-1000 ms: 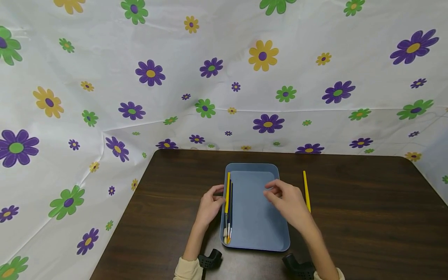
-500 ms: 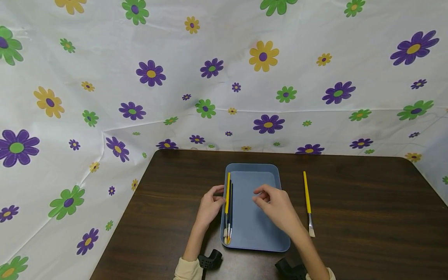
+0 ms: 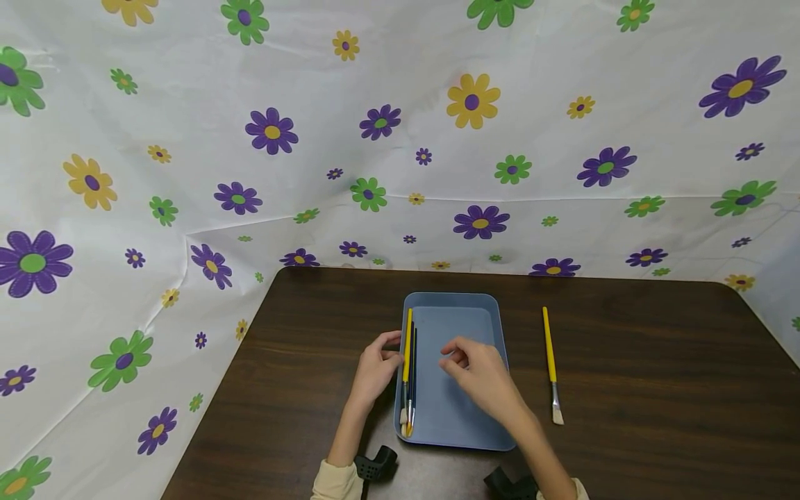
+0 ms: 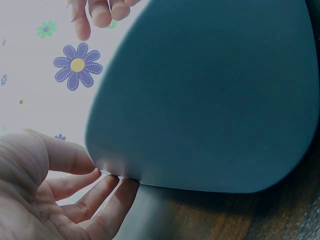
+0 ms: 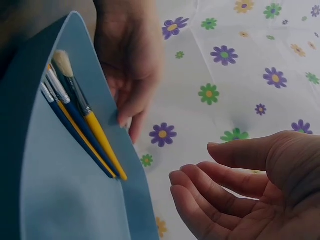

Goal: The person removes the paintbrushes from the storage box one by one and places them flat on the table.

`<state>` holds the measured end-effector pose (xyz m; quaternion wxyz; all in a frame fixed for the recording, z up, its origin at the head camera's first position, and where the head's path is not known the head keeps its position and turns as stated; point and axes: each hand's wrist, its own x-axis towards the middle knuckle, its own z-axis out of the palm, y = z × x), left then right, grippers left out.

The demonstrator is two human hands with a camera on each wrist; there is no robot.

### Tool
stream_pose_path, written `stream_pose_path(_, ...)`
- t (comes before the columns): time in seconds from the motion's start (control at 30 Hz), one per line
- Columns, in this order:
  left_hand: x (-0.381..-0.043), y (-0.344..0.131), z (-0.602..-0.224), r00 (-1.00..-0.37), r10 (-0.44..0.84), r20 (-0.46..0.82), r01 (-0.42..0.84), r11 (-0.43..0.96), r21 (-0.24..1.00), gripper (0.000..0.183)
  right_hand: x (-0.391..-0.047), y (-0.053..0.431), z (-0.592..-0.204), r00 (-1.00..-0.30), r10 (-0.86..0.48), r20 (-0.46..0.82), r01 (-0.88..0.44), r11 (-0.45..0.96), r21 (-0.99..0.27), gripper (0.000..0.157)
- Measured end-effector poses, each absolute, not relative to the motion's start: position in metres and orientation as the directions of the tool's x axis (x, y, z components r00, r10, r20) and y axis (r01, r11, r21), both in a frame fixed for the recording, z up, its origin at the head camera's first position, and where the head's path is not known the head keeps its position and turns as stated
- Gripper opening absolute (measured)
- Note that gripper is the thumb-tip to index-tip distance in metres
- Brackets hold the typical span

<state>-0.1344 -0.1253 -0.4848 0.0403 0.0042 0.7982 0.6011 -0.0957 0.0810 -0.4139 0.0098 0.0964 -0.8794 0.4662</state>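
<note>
A blue-grey tray (image 3: 453, 312) lies on the table in the head view. My left hand (image 3: 373, 371) holds its left rim, and the left wrist view has thumb and fingertips (image 4: 129, 192) meeting at the tray's edge. Several paintbrushes (image 5: 85, 127) with yellow and dark handles lie side by side along that same wall, bristles toward the near end. Over the middle of the tray hovers my right hand (image 3: 482, 375), fingers loosely curled. Nothing is between its thumb and fingers in the right wrist view. One yellow-handled paintbrush (image 3: 550, 354) lies on the table, right of the tray.
The dark wooden table (image 3: 656, 361) extends to both sides of the tray. Behind it and to the left hangs a white flowered cloth (image 3: 375, 69). A black wrist mount (image 3: 376, 464) sits at the left wrist, and another black mount (image 3: 509, 485) at the right wrist.
My right hand has moved left across the tray, which uncovers the bristle end of the paintbrush on the table. My left hand, the tray and the paintbrushes stay in place.
</note>
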Motion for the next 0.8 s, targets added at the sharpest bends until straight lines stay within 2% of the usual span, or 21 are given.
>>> stream_pose_path(0.4, -0.135, -0.126, -0.486, -0.997, 0.056, -0.044, -0.027, 0.27, 0.963, 0.045, -0.098, 0.07, -0.426, -0.977, -0.177, 0.117, -0.194, 0.521, -0.831, 0.007)
stream_pose_path(0.8, -0.135, -0.126, -0.486, -0.997, 0.061, -0.042, -0.025, 0.263, 0.965, 0.045, -0.099, 0.057, -0.438, -0.986, -0.127, 0.105, -0.154, 0.481, -0.863, 0.011)
